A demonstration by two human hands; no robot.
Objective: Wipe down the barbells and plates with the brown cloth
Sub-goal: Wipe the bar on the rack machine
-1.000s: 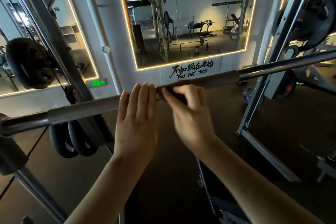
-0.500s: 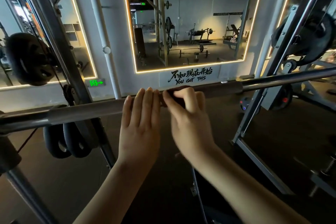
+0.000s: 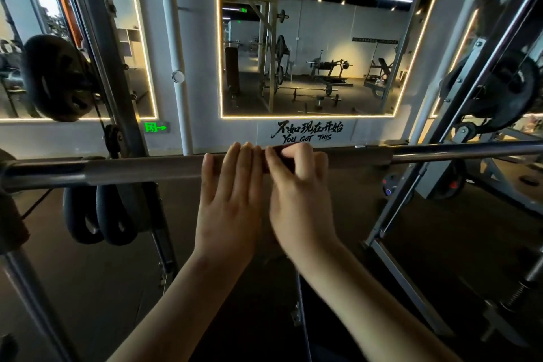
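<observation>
Brown cloth (image 3: 279,156) sits on the middle of the barbell (image 3: 141,169), pinched there by the right hand (image 3: 296,194), whose fingers curl over the top of the bar. The left hand (image 3: 232,203) lies just at its nine o'clock, fingers straight and pressed together against the bar. Compared with a second ago, both hands keep nearly the same spot and the right fingers curl tighter, so the wipe has probably covered little of the bar. The black plate (image 3: 58,79) at ten o'clock looks untouched.
</observation>
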